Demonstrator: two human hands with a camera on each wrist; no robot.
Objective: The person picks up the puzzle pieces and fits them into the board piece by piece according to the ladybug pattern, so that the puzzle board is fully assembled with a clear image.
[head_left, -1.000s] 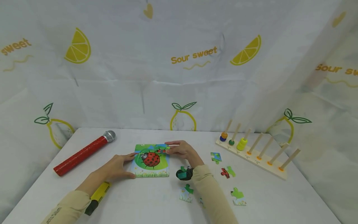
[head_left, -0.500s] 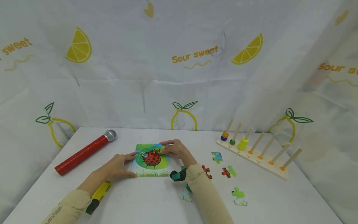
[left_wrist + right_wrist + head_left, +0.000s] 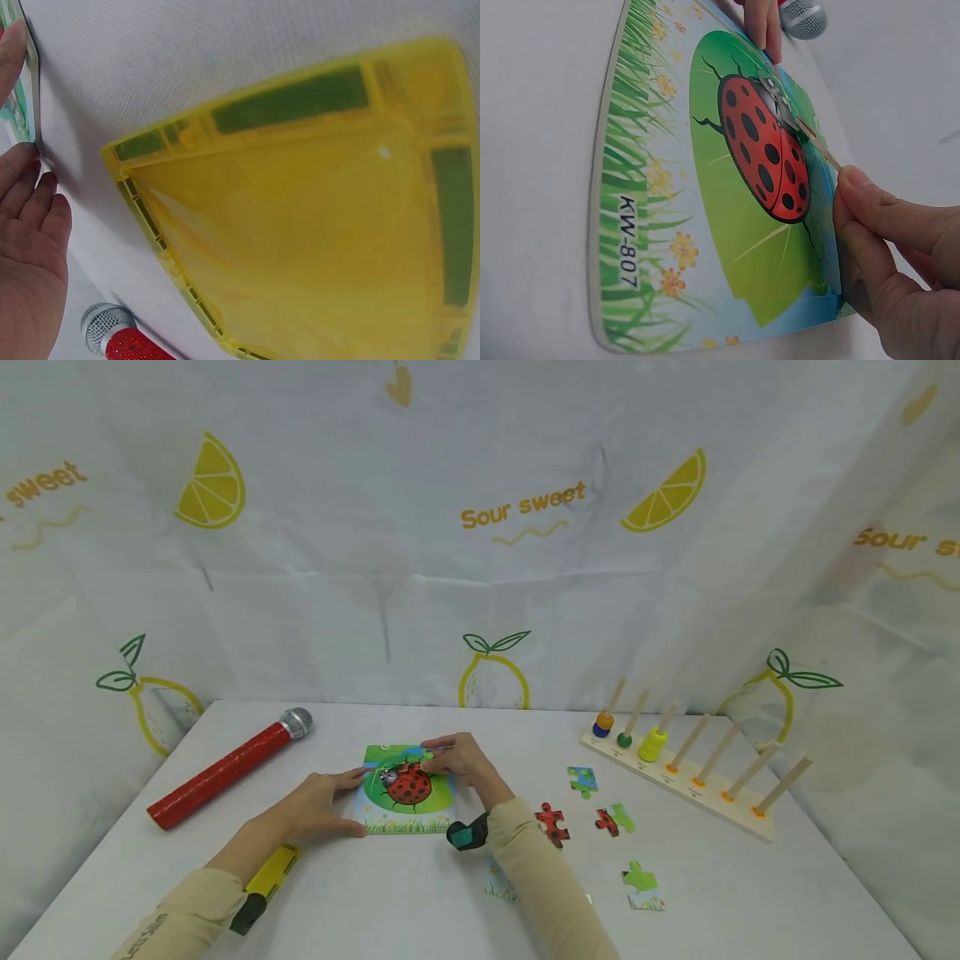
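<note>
The mic [image 3: 225, 774] lies slanted on the table [image 3: 360, 902], with the yellow panel [image 3: 273, 870] beside the left forearm. The left hand [image 3: 311, 806] rests at the left edge of the ladybird board [image 3: 405, 818], thumb and fingers apart. The right hand [image 3: 465, 760] pinches a piece [image 3: 819, 145] between thumb and forefinger over the board's upper right part; it shows nearly edge-on, so whether it touches the board I cannot tell. Rightward lie the grass piece [image 3: 498, 883], partly behind the sleeve [image 3: 547, 881], the red piece [image 3: 552, 824], the blue piece [image 3: 582, 779], the green piece [image 3: 642, 885] and the peg stand [image 3: 686, 784].
</note>
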